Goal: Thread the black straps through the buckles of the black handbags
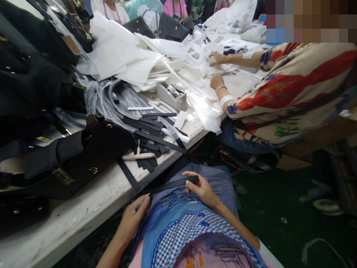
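Black strap (173,184) lower centre, over checked cloth (217,175) | right hand (201,189) pinches one end, left hand (134,212) closes on the other | this one looks unfinished, loose straps (147,128) lie mid-frame on the white table (80,210)

The strap (173,184) is black, the apron (176,227) checked blue and white, and the shirt (292,91) at two o'clock red-patterned cream.
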The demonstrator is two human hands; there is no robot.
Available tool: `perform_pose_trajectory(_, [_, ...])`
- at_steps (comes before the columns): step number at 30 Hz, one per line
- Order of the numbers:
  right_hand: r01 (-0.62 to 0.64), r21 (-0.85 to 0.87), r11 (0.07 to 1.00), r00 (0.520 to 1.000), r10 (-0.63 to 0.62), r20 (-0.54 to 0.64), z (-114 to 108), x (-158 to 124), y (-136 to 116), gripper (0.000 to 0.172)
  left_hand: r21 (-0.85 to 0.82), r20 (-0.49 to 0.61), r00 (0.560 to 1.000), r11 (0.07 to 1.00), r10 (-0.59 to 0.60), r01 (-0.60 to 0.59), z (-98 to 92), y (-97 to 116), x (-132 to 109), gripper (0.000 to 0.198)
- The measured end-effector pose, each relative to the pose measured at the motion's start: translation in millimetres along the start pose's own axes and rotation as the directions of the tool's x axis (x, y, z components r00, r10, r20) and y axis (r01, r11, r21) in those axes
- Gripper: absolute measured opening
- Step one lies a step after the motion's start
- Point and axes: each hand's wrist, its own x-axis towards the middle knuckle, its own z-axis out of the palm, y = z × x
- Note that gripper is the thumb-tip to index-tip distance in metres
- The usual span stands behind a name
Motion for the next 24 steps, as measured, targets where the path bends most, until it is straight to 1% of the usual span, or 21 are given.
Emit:
perform_pose_trajectory(5, [-0.024, 0.052, 0.998, 1.000, 0.024, -0.013, -4, 3, 6, 0.042, -0.067, -0.001, 0.999, 0.996, -0.052, 0.052, -0.8, 9, -4, 0.060])
perform_pose_trajectory(9, [-0.058, 0.115, 0.992, 0.997, 0.063, -0.046, -8, 6, 14, 0.041, -0.209, 0.056, 0.995, 0.974, -0.077, 0.087, -1.9, 13, -9, 0.055])
perform_pose_trajectory(11, [-0.069, 0.149, 0.986, 0.994, 0.080, -0.069, -10, 7, 17, 0.038, -0.236, 0.072, 0.995, 0.968, -0.075, 0.090, -1.8, 14, -11, 0.051])
perform_pose_trajectory(15, [-0.086, 0.206, 0.975, 0.989, 0.109, -0.103, -11, 9, 19, 0.031, -0.139, 0.058, 0.997, 0.989, -0.043, 0.051, -0.6, 18, -15, 0.045])
perform_pose_trajectory(19, [-0.098, 0.239, 0.966, 0.984, 0.130, -0.124, -12, 8, 19, 0.030, -0.032, 0.061, 0.998, 0.999, -0.013, 0.015, 0.2, 24, -16, 0.044])
perform_pose_trajectory(24, [-0.102, 0.260, 0.960, 0.980, 0.141, -0.138, -12, 8, 16, 0.030, -0.011, 0.082, 0.997, 1.000, 0.004, -0.003, -0.4, 28, -16, 0.041])
